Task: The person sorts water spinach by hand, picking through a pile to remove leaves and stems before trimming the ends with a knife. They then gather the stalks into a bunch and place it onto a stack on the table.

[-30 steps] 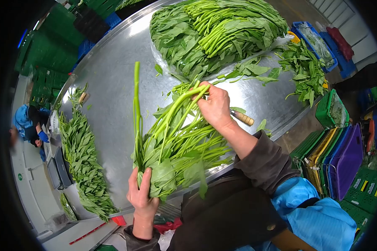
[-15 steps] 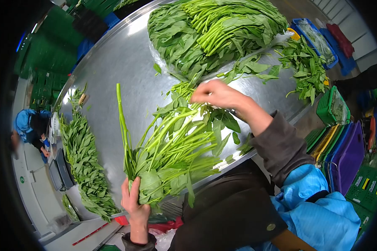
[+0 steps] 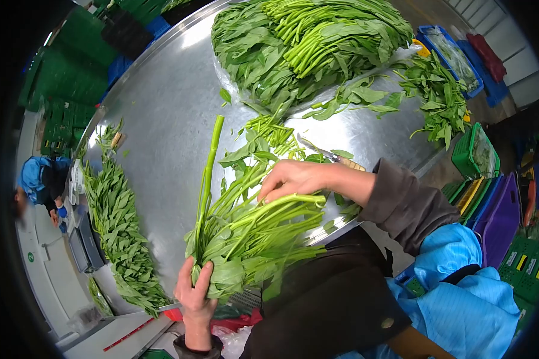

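Observation:
My left hand (image 3: pixel 196 294) is closed round the leafy end of a bunch of water spinach (image 3: pixel 251 239). The bunch's pale green stems fan out up and to the right over the table edge, and one thick stem stands upright. My right hand (image 3: pixel 293 180) is over the middle of the bunch, its fingers curled in on the stems; the fingertips are partly hidden. Just beyond it a knife (image 3: pixel 348 162) with a wooden handle lies on the metal table (image 3: pixel 167 137). Cut stem pieces (image 3: pixel 272 130) and loose leaves are scattered behind that hand.
A large pile of water spinach (image 3: pixel 317 42) on clear plastic fills the far side. A long row of greens (image 3: pixel 123 233) lies along the left edge, loose leafy stems (image 3: pixel 437 99) at the right. Crates (image 3: pixel 476 152) stand off the right edge. Another person (image 3: pixel 39 179) works at far left.
My right hand has moved left and down onto the stems, and the knife behind it has come into view. The bunch in my left hand has shifted slightly, its upright stem now leaning right.

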`<state>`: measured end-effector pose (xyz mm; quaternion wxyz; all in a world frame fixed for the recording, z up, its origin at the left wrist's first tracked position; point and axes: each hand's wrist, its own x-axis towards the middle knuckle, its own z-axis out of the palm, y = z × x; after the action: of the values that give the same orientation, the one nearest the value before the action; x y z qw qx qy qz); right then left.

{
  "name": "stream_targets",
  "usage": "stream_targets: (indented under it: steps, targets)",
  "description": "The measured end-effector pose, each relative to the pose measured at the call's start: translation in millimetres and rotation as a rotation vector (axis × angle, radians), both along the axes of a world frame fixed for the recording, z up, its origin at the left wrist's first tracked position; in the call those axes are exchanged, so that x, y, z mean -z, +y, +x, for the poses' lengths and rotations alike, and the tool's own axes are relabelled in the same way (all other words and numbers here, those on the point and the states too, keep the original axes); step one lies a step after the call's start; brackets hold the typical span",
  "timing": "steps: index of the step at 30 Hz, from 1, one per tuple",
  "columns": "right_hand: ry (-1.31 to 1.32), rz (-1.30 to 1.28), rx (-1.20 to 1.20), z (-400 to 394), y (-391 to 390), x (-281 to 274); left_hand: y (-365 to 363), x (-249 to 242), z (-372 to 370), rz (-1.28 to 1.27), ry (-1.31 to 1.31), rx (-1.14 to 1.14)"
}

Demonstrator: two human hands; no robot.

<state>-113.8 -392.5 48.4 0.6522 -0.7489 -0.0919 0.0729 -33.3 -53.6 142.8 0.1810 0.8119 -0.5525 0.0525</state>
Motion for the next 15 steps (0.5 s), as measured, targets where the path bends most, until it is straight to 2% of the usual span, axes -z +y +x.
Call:
stream_targets:
  steps: [2, 4, 5, 6, 8, 10, 12, 14, 15]
  targets:
    - [0.096, 0.105, 0.027, -5, 4, -16, 0, 2, 0, -0.013, 0.003, -0.002]
    - [0.288, 0.307, 0.222, -10, 6, -27, -4, 2, 1, -0.027, 0.007, 0.0]
    - [0.419, 0.343, 0.237, -11, 2, -23, -7, 1, 1, -0.034, -0.002, 0.028]
    - [0.418, 0.343, 0.237, -11, 1, -26, -9, 0, 2, -0.041, -0.011, 0.055]
    - [0.46, 0.276, 0.547, -12, -4, -33, -11, -2, 4, -0.034, -0.002, 0.069]
    - [-0.42, 0.002, 0.891, -8, -61, 42, -9, -3, 4, -0.022, 0.01, 0.085]
    - [0.353, 0.205, 0.931, -37, -102, 0, 0, -4, 4, -0.038, -0.008, -0.007]
    - [0.466, -0.845, 0.642, -28, -89, -23, 5, -2, 4, -0.021, 0.024, -0.033]
    - [0.365, -1.043, 0.625, -28, -78, -13, 4, -2, 5, -0.025, 0.03, -0.045]
